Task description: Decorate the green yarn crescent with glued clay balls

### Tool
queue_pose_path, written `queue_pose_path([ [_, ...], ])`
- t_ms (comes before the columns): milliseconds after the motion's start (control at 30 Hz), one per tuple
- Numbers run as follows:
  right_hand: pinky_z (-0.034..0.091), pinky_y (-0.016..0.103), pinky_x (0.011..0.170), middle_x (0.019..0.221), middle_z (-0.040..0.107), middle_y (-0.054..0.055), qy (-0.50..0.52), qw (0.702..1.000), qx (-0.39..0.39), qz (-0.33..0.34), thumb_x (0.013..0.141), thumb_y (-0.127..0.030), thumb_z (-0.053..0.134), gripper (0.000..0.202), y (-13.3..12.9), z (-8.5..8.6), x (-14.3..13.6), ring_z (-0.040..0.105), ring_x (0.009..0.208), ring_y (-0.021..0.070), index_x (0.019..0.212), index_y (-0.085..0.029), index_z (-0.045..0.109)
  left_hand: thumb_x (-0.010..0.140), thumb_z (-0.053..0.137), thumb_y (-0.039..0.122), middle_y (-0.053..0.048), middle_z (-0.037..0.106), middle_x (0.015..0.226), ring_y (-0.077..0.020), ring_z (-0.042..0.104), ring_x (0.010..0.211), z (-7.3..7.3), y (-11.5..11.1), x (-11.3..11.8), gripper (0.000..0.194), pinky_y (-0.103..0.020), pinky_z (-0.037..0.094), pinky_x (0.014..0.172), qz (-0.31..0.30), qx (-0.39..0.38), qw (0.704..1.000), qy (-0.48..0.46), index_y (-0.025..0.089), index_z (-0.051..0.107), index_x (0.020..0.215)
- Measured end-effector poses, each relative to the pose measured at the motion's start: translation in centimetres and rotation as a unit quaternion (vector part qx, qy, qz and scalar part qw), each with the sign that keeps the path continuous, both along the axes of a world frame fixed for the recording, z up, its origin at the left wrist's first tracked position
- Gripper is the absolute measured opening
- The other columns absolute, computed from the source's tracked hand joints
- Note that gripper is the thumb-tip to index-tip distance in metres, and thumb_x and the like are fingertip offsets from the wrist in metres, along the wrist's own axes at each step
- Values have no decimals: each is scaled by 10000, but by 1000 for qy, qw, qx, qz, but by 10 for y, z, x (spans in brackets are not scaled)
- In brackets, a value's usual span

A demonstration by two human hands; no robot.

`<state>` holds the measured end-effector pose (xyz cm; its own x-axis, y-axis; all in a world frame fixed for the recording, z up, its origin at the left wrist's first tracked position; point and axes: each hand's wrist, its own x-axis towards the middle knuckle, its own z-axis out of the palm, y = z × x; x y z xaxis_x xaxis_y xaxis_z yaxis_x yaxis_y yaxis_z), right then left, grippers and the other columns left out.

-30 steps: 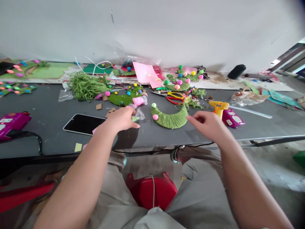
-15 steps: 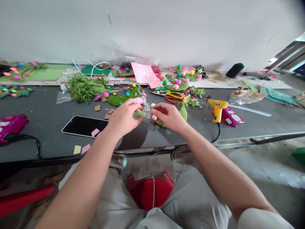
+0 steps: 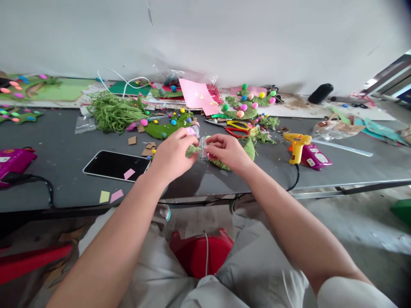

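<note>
My left hand [image 3: 175, 156] is closed round a small clear plastic bag [image 3: 202, 147]. Pink shows at its top, and a pale green piece [image 3: 192, 150] sticks out by the fingertips; whether that is inside the bag I cannot tell. My right hand [image 3: 229, 154] has thumb and fingers together at the bag's right edge, seemingly pinching the plastic. Under and behind that hand lies a green yarn-wrapped shape [image 3: 249, 149] with pom-poms, mostly covered. Just behind my left hand is a green felt piece [image 3: 157, 130] dotted with coloured pom-poms.
A phone [image 3: 112, 164] and paper scraps [image 3: 104, 196] lie at left. Green yarn [image 3: 115, 112] is heaped behind. Red-and-yellow-handled pliers [image 3: 237, 127] rest beyond my right hand. At right stands a yellow glue gun [image 3: 296, 145] with its cord, beside a purple packet [image 3: 316, 157].
My right hand has closed its fingers and come to the bag's edge. The left hand has shifted slightly right with the bag, so the hands are nearer each other.
</note>
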<state>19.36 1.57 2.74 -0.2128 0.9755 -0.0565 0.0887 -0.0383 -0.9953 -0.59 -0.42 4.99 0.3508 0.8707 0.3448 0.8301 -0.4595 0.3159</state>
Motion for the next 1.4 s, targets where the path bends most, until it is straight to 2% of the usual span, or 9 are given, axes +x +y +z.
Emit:
queue_pose_path([
  [200,539,295,641,726,672,-45,36,997,65,31,748,-252,791,283,-2,8,11,654,654,134,952,-231,596,847,784,333,-139,664,1287,-334,698,1097,0,0,1,468,-407,568,885,19,-33,998,41,165,721,1280],
  [400,520,283,599,715,645,-27,-35,994,101,20,763,-324,836,250,-11,16,30,612,639,126,831,-216,621,871,738,321,-116,677,1200,-313,703,1063,-5,-7,8,248,-402,568,880,41,-23,999,-17,188,772,1076],
  [600,539,301,669,830,747,31,-101,988,107,45,787,-445,890,286,-27,18,56,649,742,160,864,-191,782,887,730,280,-90,635,1043,-293,676,980,-22,-21,41,150,-404,561,831,63,-37,994,-82,199,743,1013],
  [733,537,322,735,937,771,47,-154,973,172,23,893,-340,804,140,-33,15,71,672,834,184,940,-214,847,878,726,225,-87,638,1055,-283,669,963,-29,-23,63,152,-377,543,762,46,-55,992,-105,211,716,1029],
  [833,540,332,749,1021,776,51,-176,967,181,24,931,-283,745,170,-37,14,80,683,887,199,1050,-255,863,881,720,211,-91,651,1065,-295,670,971,-30,-21,72,136,-378,536,747,29,-70,992,-106,217,696,1014],
  [967,517,323,701,960,762,46,-172,970,170,36,893,-348,822,214,-40,16,86,653,821,186,1084,-267,874,866,736,206,-78,668,1067,-274,673,958,-28,-20,76,116,-369,532,768,27,-69,989,-130,219,682,968],
  [1167,466,307,641,824,723,36,-170,968,181,37,825,-490,890,243,-40,14,81,616,736,159,818,-247,884,888,725,220,-75,669,1016,-260,670,924,-27,-29,77,74,-338,442,658,18,-49,994,-94,209,717,961],
  [1300,470,292,634,861,721,39,-176,965,189,43,803,-479,912,284,-39,11,76,609,735,144,933,-227,893,896,701,199,-71,660,1025,-246,663,910,-29,-33,75,81,-341,384,630,17,-35,997,-63,199,728,973],
  [1400,516,306,670,933,729,46,-162,965,205,37,797,-444,922,317,-38,11,79,618,736,142,1033,-235,885,855,762,281,-49,635,978,-213,623,845,-26,-29,71,126,-336,389,648,0,-88,987,-138,193,714,931],
])
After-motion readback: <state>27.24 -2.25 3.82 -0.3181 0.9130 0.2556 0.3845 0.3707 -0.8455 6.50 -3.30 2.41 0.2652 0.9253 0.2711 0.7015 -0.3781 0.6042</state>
